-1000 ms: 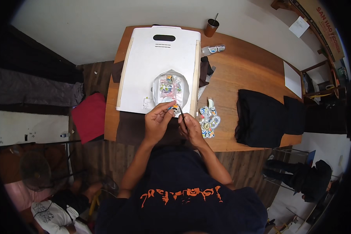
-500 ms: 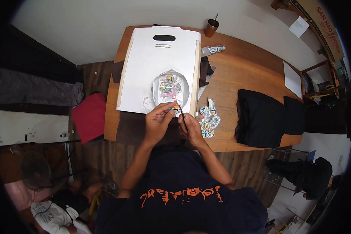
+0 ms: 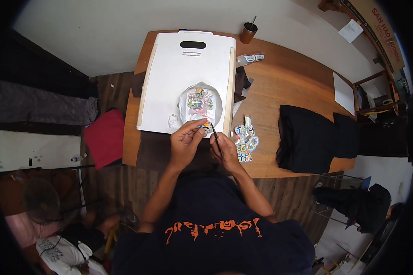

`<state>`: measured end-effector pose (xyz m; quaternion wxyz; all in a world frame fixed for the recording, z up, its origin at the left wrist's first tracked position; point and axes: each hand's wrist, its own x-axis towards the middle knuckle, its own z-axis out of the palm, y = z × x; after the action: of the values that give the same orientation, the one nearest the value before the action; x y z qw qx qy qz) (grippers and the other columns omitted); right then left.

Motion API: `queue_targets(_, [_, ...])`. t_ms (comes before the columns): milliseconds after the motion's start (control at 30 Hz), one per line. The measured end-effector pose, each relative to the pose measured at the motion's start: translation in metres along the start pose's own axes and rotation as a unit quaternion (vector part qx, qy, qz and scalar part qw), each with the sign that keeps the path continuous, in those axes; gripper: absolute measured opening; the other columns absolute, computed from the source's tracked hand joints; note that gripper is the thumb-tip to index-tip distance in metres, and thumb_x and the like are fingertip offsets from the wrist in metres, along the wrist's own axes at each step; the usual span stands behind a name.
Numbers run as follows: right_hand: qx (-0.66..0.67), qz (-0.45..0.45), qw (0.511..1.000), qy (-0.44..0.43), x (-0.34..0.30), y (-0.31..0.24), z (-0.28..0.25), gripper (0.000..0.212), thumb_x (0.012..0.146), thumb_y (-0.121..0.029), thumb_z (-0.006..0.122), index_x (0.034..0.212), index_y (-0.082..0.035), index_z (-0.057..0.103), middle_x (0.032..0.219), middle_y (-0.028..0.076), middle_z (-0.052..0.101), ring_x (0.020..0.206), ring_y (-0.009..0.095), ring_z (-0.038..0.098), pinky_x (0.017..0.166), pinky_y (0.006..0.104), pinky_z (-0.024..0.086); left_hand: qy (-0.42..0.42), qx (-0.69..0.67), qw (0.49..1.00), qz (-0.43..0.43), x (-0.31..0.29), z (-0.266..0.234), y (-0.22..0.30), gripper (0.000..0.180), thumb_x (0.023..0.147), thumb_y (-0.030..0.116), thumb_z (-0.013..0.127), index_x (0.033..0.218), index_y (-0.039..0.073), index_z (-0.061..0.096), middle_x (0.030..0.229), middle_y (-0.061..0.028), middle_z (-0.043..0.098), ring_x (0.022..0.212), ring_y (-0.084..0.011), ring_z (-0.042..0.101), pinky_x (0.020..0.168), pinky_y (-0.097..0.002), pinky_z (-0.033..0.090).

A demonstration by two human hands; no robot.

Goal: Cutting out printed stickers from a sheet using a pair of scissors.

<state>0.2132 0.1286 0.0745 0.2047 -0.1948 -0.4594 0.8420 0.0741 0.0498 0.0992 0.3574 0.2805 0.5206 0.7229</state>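
Between the fingertips of my left hand (image 3: 183, 145) is a small printed cut-out (image 3: 207, 129) in orange, white and dark colours. My right hand (image 3: 226, 152) is closed around a slim dark pointed tool (image 3: 214, 132), its tip close beside the cut-out; its exact kind is too small to make out. Both hands meet over the near edge of a large white board (image 3: 165, 78). Just beyond them a round whitish dish or opening (image 3: 219, 107) contains several colourful printed pieces (image 3: 199, 101). Right of my right hand lies a pile of similar cut-outs (image 3: 246, 144).
The board lies on a wooden table (image 3: 280, 73). Folded black cloth (image 3: 305, 137) is at the right, a brown cup (image 3: 248, 34) at the back. More cut-outs in clear plastic (image 3: 252, 58) lie beside the board. Red cloth (image 3: 105, 137) hangs left; another person (image 3: 62, 252) sits lower left.
Both hands stay nearly in place. The dark tool and the cut-out have shifted only very slightly between my fingers.
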Motion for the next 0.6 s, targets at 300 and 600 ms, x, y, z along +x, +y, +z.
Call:
queue_targets(300, [0.08, -0.047, 0.993, 0.066, 0.01, 0.013, 0.002, 0.036, 0.108, -0.034, 0.036, 0.119, -0.003, 0.049, 0.07, -0.002, 0.041, 0.055, 0.008, 0.035, 0.054, 0.0218, 0.033, -0.002, -0.009, 1.0, -0.012, 0.0, 0.001, -0.003, 0.029, 0.095, -0.005, 0.059, 0.124, -0.006, 0.063, 0.117, -0.0098, 0.062, 0.099, -0.0111, 0.062, 0.087, -0.0237, 0.051])
queue_targets(600, [-0.077, -0.026, 0.984, 0.156, 0.01, 0.0, 0.013, 0.02, 0.097, -0.013, 0.064, 0.113, 0.0, 0.062, 0.073, -0.01, 0.045, 0.065, 0.0, 0.039, 0.059, 0.0183, 0.032, -0.024, 0.027, 0.999, -0.001, -0.002, -0.004, -0.008, 0.029, 0.093, -0.007, 0.06, 0.122, -0.006, 0.064, 0.119, -0.0118, 0.062, 0.104, -0.0147, 0.063, 0.09, -0.0256, 0.052])
